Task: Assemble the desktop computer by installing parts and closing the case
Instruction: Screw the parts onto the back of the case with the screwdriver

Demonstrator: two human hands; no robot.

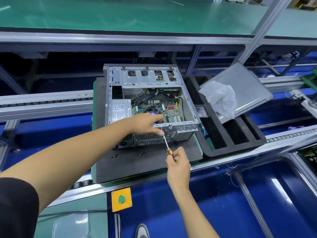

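Case (151, 107) lay on its side, open top up, a grey sheet-metal box on a dark foam mat (137, 162), and everything else sat around it. Inside it you could see a green motherboard (169, 111), a round black fan (151, 111), a boxy silver power supply (120, 111) at the case's left, and a perforated drive cage (147, 78) at the far end. Black and yellow cables (142, 97) curled between cage and board.

Your left hand (145, 124) gripped the case's near rim, fingers curled over the edge into the case, thumb pressed on the vented rear panel. Your right hand (178, 164), nearer to you than the case, held a screwdriver (167, 145) by its orange-and-black handle, fingers wrapped tight; its thin steel shaft slanted up to the rim beside your left thumb.

Small black screws (114, 156) lay loose on the mat just before the case. To the case's right, a black slotted foam tray (229, 140) carried a flat grey side panel (248, 88), tilted, with crumpled clear plastic wrap (221, 98) on it. A yellow box with a green button (121, 199) sat nearer you.
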